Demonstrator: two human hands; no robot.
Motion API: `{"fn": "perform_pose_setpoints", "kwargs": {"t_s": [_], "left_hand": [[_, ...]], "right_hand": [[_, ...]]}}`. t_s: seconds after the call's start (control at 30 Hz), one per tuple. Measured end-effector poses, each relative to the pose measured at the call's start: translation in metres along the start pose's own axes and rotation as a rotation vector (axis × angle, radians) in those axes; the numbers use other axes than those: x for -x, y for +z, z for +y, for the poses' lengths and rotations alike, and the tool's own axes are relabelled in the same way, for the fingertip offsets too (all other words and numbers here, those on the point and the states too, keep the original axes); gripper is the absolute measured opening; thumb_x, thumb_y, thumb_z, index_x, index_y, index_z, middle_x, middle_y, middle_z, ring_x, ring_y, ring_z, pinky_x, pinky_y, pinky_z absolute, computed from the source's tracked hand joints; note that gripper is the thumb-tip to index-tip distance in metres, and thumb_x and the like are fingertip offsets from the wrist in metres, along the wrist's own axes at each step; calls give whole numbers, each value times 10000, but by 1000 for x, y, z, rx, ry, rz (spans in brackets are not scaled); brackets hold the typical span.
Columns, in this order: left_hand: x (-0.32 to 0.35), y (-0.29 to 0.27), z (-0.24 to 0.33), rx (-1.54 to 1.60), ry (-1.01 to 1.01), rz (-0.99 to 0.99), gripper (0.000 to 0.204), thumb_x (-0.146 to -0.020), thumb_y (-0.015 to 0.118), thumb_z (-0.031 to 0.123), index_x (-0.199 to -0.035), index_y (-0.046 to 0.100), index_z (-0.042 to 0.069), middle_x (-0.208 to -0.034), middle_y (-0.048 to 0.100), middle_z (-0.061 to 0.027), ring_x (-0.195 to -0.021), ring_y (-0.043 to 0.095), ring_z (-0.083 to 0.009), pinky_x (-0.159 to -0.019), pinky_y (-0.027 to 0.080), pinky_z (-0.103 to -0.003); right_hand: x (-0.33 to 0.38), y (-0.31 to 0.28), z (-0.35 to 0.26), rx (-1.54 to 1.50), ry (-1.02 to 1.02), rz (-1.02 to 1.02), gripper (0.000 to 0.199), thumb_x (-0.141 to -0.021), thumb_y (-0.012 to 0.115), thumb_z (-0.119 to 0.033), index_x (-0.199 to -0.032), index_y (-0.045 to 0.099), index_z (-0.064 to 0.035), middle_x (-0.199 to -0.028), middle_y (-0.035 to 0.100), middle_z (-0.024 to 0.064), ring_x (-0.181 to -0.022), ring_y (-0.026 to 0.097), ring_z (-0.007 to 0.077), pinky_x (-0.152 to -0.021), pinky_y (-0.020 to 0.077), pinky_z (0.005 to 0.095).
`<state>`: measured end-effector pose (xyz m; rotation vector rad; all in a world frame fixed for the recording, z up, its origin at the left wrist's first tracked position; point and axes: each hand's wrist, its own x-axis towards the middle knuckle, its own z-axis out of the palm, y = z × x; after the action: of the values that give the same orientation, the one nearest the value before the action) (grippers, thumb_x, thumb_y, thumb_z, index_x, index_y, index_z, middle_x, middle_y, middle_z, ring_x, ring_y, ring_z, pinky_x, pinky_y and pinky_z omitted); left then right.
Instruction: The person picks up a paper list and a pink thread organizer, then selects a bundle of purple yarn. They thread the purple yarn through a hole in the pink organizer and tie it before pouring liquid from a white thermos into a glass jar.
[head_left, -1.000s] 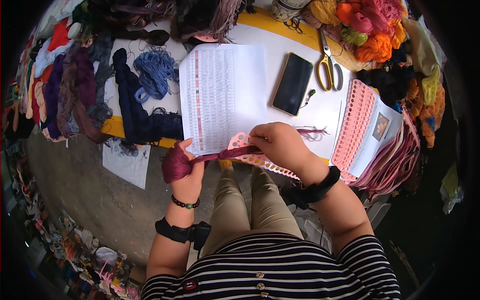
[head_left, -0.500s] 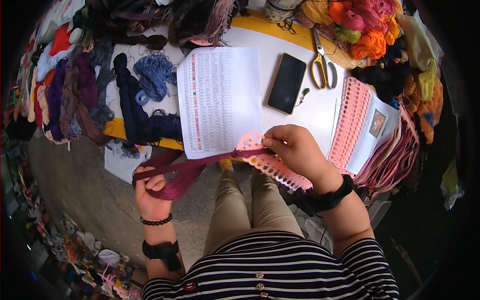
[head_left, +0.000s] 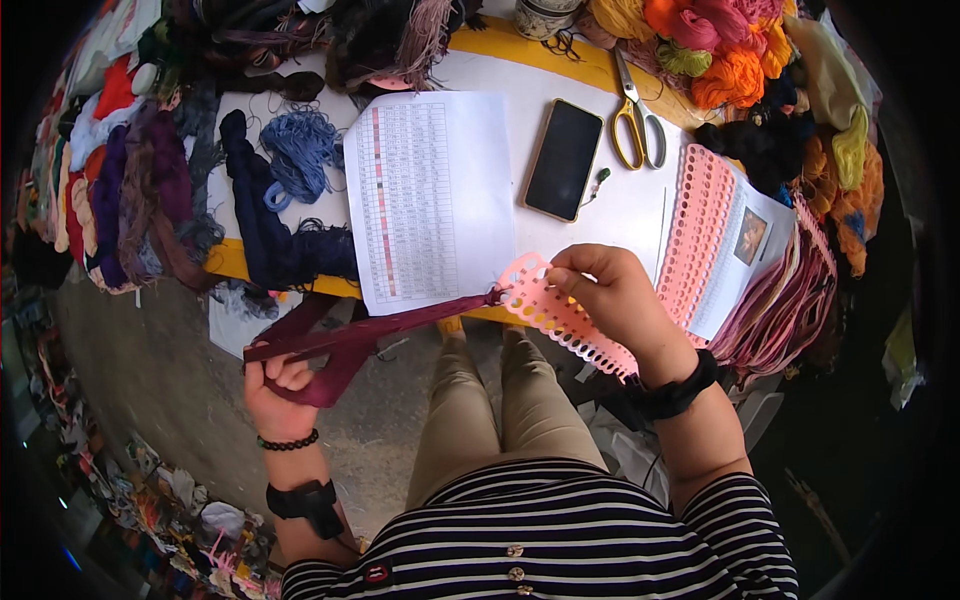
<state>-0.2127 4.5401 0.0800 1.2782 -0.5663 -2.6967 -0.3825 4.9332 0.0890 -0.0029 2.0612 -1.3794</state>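
Piles of dyed yarn (head_left: pixel 728 80) crowd the edges of a white-topped bench (head_left: pixel 632 218), where a printed chart (head_left: pixel 430 200) overlaps the front edge, with a phone (head_left: pixel 563 160) to its right and scissors (head_left: pixel 630 120) toward the back edge. At that front edge, right of the chart, I grip a pink perforated card (head_left: pixel 545 305) near its end, pinched in my right fingers (head_left: pixel 585 258). From the card's left end a maroon skein (head_left: pixel 350 333) stretches out nearly straight, past the edge and above the floor (head_left: pixel 180 350), its loop held in my curled left fingers (head_left: pixel 291 374).

I judge the skein light, soft and limp, apt to slide and tangle, so best carried from inside the loop under even pull. The card looks thin and springy; its end seems the surest grip, as narrow bridges between holes might tear.

One second earlier, the skein was bunched in my left hand and my right fingers pinched its strand. Now it hangs open, drawn farther left, and my right fingers are on the card.
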Motion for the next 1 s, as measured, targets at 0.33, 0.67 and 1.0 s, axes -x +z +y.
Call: {"fn": "perform_pose_setpoints", "kwargs": {"t_s": [0.33, 0.67, 1.0], "left_hand": [[17, -63, 31, -440, -303, 111, 436, -1025, 523, 138, -1448, 513, 35, -1456, 574, -205, -676, 529, -82, -603, 440, -207], [61, -89, 32, -651, -220, -5, 298, -1081, 516, 312, -1046, 659, 53, -962, 758, -172, -551, 585, -116, -513, 466, -249], [133, 11, 15, -885, -812, -377, 303, -959, 682, 228, -996, 696, -72, -847, 740, -212, -543, 613, -162, -510, 459, -238]], "right_hand": [[-24, -18, 43, 757, -441, 21, 92, -856, 684, -164, -852, 733, -86, -792, 692, 109, -821, 668, 317, -784, 504, 442], [-25, 18, 50, 910, -415, 290, 345, -805, 757, -135, -1138, 685, -77, -1084, 695, 119, -1029, 633, 347, -939, 481, 461], [48, 199, -49, 206, -887, -761, 909, -760, 803, -140, -1549, 362, -36, -1368, 579, 231, -1247, 594, 374, -1083, 428, 488]]}}
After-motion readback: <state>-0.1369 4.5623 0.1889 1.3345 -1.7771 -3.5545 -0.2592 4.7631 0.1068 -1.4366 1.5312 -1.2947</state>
